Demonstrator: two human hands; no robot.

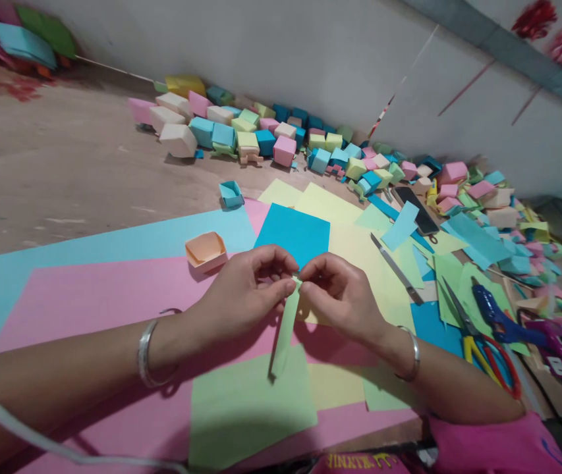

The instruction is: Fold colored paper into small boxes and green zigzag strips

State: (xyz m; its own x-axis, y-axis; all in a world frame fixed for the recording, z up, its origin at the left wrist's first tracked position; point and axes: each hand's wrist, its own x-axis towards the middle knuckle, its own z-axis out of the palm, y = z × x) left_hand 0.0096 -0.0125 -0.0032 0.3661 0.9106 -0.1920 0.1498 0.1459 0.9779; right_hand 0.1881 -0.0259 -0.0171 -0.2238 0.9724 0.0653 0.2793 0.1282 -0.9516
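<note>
Both hands meet over the middle of the coloured sheets. A pale green paper strip [286, 332] hangs from between them, its upper end pinched by my left hand [261, 283] with thumb and fingers together. From the other side my right hand [335, 286] pinches the same upper end, which the fingertips partly hide. Below the strip lies a light green sheet [251, 408]. A dark blue sheet [293, 234] is just beyond the fingertips. Left of the hands sits a small open peach paper box [206, 251], and farther back a small blue paper box [232, 193].
Many folded paper blocks [285, 150] line the wall. To the right lie a craft knife [396, 268], scissors [481, 342], a blue glue gun [503, 319], a phone [416, 210] and paper scraps. A pink sheet [103, 316] spreads on the left; a white cable [38, 438] crosses the lower left.
</note>
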